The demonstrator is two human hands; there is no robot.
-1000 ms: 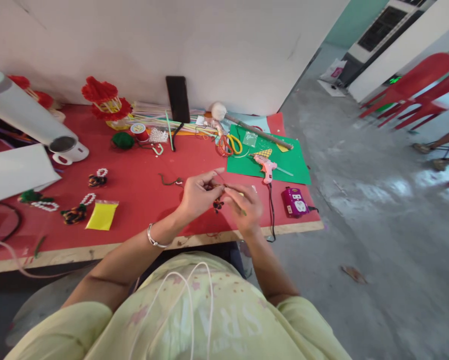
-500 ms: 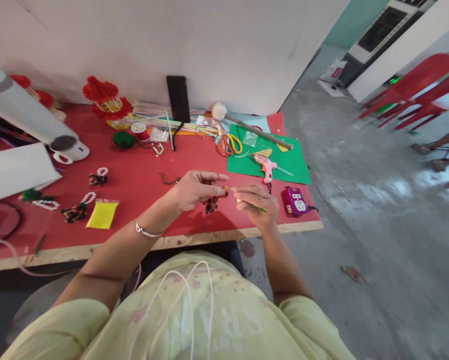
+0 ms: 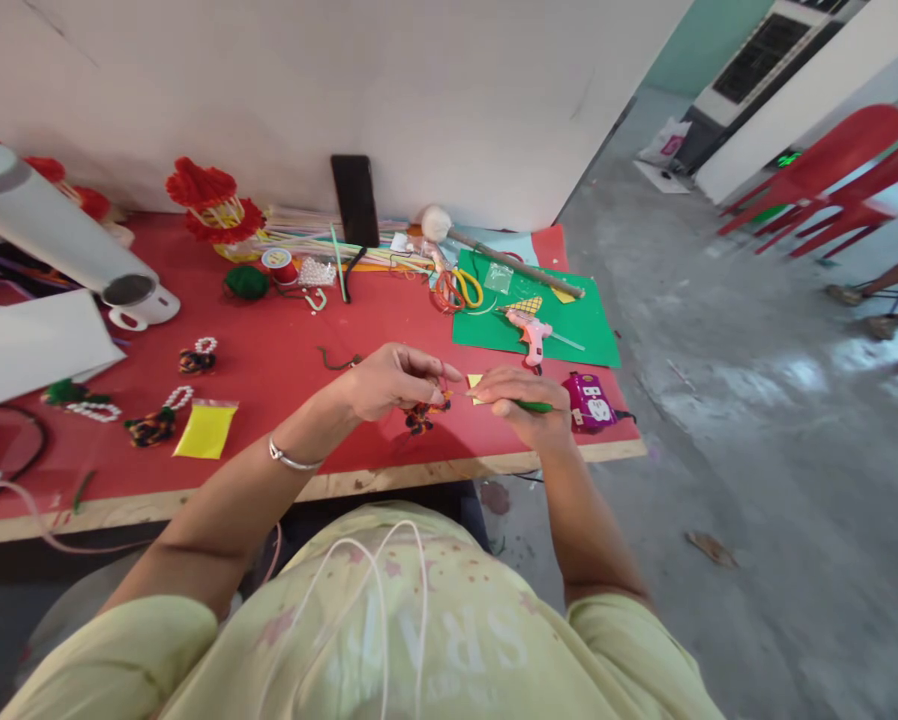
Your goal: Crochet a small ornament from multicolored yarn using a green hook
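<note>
Over the red table (image 3: 269,350), my left hand (image 3: 393,383) pinches a small dark and orange crocheted piece (image 3: 422,412), which hangs below its fingertips. My right hand (image 3: 525,400) is closed around a thin tool with a green handle (image 3: 535,407), its slim tip pointing left toward the piece. A yellow paper piece (image 3: 475,384) shows just beside the right fingers. Whether yarn runs between the hands is too fine to tell. Similar dark pieces with white bead loops, such as this one (image 3: 151,427), lie at the left by a yellow packet (image 3: 205,430).
A pink glue gun (image 3: 530,335) and yellow-handled scissors (image 3: 470,288) lie around a green sheet (image 3: 591,325). A purple power socket (image 3: 590,402) sits at the right edge. Farther back stand a phone (image 3: 356,200), a white mug (image 3: 140,300) and a red decoration (image 3: 213,200).
My right hand has shifted slightly right and turned, so the green handle shows more. The crocheted piece hangs slightly lower and more to the left.
</note>
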